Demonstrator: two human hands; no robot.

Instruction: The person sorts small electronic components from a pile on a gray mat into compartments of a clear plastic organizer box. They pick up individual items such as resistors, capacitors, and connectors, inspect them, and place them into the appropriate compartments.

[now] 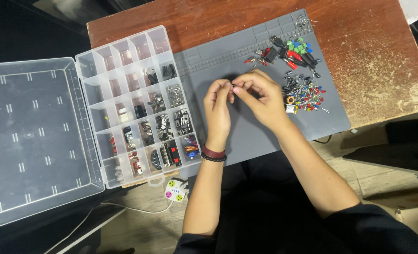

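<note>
Pinching a tiny dark component [233, 85] between the fingertips of both hands, the person holds it just above the grey work mat [246, 136]. The left hand [217, 104] and the right hand [259, 96] are each closed on that part, fingertips meeting over the mat's middle; its exact kind is too small to tell.

Risk: the part is very small and held only at the fingertips. A slip would likely drop it onto the mat, where it could bounce toward the mat's near edge and fall to the floor. A sweep of the right wrist could also scatter the loose pile of red, green and black components [300, 70] lying on the mat's right part.

Surface: the mat lies on a worn brown wooden table [368, 42]. Left of the mat sits a clear compartment organiser [138, 103], partly filled, its lid [30, 136] folded open further left. Below the mat's near edge, a white power strip [176, 192] rests on a pale floor.
</note>
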